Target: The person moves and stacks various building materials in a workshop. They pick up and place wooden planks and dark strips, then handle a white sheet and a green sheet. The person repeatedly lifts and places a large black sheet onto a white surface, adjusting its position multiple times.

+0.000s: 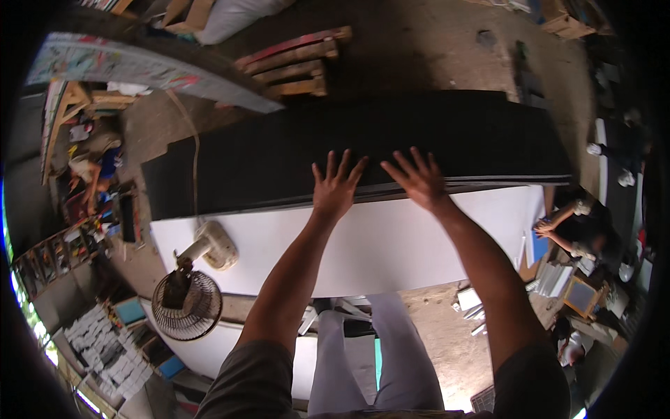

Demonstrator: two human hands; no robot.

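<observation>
Both arms reach forward over a white tabletop (391, 244) to a stack of large black sheets (447, 133) along its far side. My left hand (336, 187) lies flat with fingers spread near the sheets' front edge. A short way to its right, my right hand (421, 181) also rests spread on the black surface. Neither hand grips anything. The layered front edge of the stack shows beside the right hand. What the sheets are made of cannot be made out.
An electric fan (187, 304) with a white base stands at the table's left end, its cord crossing the sheets. Wooden pallets (296, 66) lie beyond. A person (586, 227) sits at the right end, another (98, 171) at far left. White pieces (105, 349) are stacked lower left.
</observation>
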